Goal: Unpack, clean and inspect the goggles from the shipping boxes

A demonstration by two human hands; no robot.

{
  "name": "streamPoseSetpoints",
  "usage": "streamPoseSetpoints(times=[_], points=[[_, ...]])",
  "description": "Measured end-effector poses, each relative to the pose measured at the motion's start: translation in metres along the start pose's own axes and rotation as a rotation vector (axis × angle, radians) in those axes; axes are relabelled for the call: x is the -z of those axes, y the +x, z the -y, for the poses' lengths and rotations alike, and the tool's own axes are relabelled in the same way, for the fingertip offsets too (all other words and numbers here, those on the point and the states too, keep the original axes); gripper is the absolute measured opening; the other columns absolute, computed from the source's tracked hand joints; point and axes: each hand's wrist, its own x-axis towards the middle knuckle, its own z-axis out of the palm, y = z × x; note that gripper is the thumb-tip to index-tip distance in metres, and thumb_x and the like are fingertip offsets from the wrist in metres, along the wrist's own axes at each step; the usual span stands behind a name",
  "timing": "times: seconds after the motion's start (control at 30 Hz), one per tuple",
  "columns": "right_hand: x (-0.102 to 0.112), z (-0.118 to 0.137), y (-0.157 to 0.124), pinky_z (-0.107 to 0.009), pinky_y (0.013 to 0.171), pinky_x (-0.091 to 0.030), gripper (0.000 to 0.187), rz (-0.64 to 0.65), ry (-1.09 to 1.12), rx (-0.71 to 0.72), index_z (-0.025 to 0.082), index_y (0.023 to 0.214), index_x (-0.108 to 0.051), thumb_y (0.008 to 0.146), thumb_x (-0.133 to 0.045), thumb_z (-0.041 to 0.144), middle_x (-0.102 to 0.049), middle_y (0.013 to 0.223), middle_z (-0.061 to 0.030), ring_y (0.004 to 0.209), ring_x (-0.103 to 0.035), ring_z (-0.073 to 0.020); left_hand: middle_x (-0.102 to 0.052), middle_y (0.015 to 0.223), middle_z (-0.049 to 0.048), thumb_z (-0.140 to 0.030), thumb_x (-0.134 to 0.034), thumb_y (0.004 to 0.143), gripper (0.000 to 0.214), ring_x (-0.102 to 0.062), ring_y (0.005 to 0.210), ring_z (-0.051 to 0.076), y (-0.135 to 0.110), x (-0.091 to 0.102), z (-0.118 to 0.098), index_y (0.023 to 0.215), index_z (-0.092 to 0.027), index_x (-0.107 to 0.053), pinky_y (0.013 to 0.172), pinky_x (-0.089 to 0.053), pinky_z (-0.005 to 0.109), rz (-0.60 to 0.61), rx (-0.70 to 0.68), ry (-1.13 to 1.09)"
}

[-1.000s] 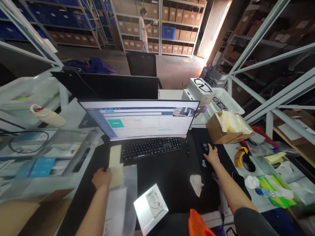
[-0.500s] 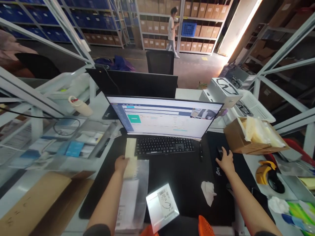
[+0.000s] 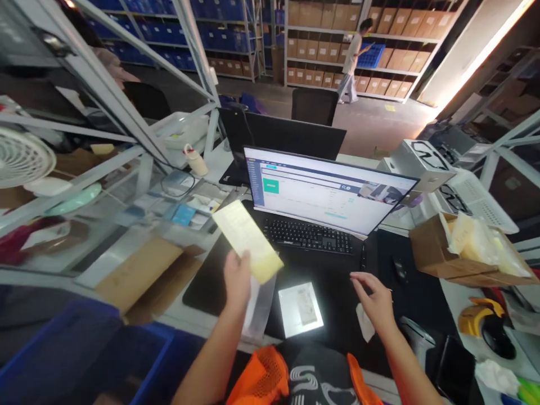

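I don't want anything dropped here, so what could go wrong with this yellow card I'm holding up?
The left hand holds the yellow card only at its lower end, so it might slip from that grip onto the keyboard. The right hand hovers open beside the crumpled tissue and the white packet; a careless sweep could push either across the black mat.

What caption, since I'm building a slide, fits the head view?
Left hand holds a yellow card over the desk mat; right hand hovers open near the keyboard.
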Motion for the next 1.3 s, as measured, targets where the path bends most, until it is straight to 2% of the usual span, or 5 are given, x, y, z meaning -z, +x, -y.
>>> streamPoseSetpoints(times=[0.17, 0.3, 0.77, 1.1, 1.3], points=[[-0.011, 0.12, -0.014, -0.033, 0.081, -0.057, 0.021, 0.153, 0.146, 0.307, 0.026, 0.107, -0.073, 0.093, -0.061, 0.015, -0.072, 0.103, -0.0059, 0.094, -0.068, -0.0182, -0.073, 0.111, 0.0113, -0.048, -0.07, 0.085, 0.043, -0.071, 0.097, 0.023, -0.098, -0.01, -0.023, 0.113, -0.017, -0.062, 0.083, -0.057, 0.033, 0.2, 0.191, -0.346], [-0.017, 0.16, -0.021, -0.037, 0.078, -0.052, 0.017, 0.17, -0.01, 0.549, 0.024, 0.106, -0.073, 0.092, -0.066, 0.017, -0.071, 0.103, -0.0077, 0.092, -0.064, -0.0206, -0.075, 0.099, 0.0123, -0.049, -0.073, 0.082, 0.044, -0.073, 0.087, 0.025, -0.131, -0.007, -0.037, 0.108, -0.015, -0.062, 0.076, -0.059, 0.033, 0.356, 0.275, -0.376], [-0.015, 0.164, -0.051, -0.037, 0.078, -0.044, 0.018, 0.034, -0.205, 0.743, 0.021, 0.102, -0.068, 0.094, -0.059, 0.007, -0.074, 0.089, -0.0023, 0.081, -0.063, -0.0173, -0.068, 0.126, 0.0115, -0.042, -0.054, 0.096, 0.038, -0.065, 0.115, 0.027, -0.151, 0.009, -0.036, 0.126, -0.019, -0.06, 0.1, -0.052, 0.04, 0.646, 0.153, -0.272], [-0.024, 0.151, -0.061, -0.037, 0.077, -0.049, 0.014, 0.181, -0.027, 0.676, 0.022, 0.092, -0.068, 0.088, -0.065, 0.008, -0.074, 0.095, -0.0049, 0.085, -0.063, -0.0193, -0.07, 0.122, 0.0134, -0.045, -0.06, 0.091, 0.048, -0.065, 0.116, 0.03, -0.15, 0.018, -0.012, 0.13, -0.018, -0.061, 0.102, -0.051, 0.044, 0.666, 0.188, -0.232], [-0.017, 0.128, -0.055, -0.037, 0.079, -0.055, 0.007, 0.192, 0.184, 0.07, 0.022, 0.075, -0.07, 0.082, -0.072, 0.022, -0.072, 0.092, -0.0067, 0.088, -0.068, -0.0214, -0.075, 0.105, 0.0128, -0.056, -0.066, 0.083, 0.059, -0.072, 0.095, 0.028, -0.114, 0.043, 0.007, 0.124, -0.015, -0.062, 0.081, -0.058, 0.038, 0.432, 0.314, -0.205]])
